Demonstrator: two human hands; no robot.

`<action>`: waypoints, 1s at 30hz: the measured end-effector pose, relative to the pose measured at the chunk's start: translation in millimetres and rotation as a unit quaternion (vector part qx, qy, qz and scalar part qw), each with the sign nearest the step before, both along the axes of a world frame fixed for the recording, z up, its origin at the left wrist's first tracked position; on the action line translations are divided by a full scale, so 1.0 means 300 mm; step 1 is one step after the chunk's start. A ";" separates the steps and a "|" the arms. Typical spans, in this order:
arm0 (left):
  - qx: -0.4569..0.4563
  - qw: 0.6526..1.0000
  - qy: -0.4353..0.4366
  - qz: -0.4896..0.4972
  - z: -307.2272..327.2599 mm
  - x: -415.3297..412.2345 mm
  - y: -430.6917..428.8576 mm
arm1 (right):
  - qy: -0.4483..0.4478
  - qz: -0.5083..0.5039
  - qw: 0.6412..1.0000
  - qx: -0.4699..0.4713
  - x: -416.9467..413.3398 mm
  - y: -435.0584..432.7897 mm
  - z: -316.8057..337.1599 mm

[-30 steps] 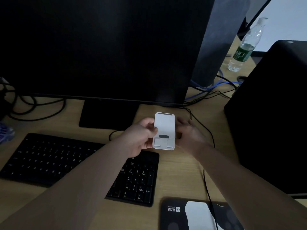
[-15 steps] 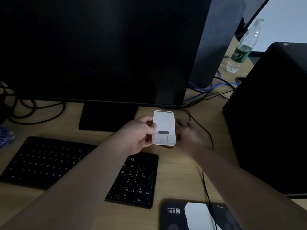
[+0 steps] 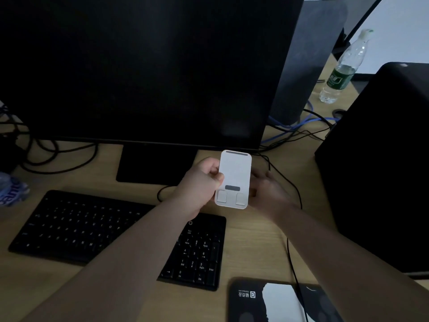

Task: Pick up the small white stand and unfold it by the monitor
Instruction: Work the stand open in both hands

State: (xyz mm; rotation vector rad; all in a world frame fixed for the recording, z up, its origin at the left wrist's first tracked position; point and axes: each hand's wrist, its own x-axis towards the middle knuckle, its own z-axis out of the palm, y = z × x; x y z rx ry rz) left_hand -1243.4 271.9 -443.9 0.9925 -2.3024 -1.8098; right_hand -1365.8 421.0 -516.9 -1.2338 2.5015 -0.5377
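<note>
**White stand up in my hands, in front of the monitor**

Nearest me, a dark mouse pad (image 3: 274, 300) at the desk edge, then the black keyboard (image 3: 111, 235) under my left forearm. My left hand (image 3: 199, 184) is curled tight on the left edge of the white stand (image 3: 234, 175), thumb over its face. My right hand (image 3: 269, 189) cups behind the right edge, fingers loosely bent; how firmly it grips I can't tell. The stand is flat, folded, held above the desk (image 3: 255, 240). Just behind: the monitor (image 3: 144, 70), dark.
</note>
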 end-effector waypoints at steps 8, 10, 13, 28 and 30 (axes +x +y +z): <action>-0.103 0.993 0.053 0.016 -0.015 0.008 0.014 | -0.024 -0.014 1.000 0.006 0.007 0.002 0.022; -0.098 0.991 0.081 0.036 -0.024 0.001 0.019 | -0.019 -0.011 1.000 0.018 0.003 -0.001 0.015; -0.090 0.989 0.095 0.068 -0.022 -0.010 0.028 | -0.028 -0.018 0.999 0.011 -0.002 0.000 0.000; -0.028 0.995 0.070 0.063 -0.029 0.003 0.014 | -0.042 -0.028 0.999 0.008 0.007 0.014 0.008; 0.021 0.997 0.058 0.054 -0.031 0.019 0.019 | -0.051 -0.035 0.998 0.003 0.012 0.006 0.016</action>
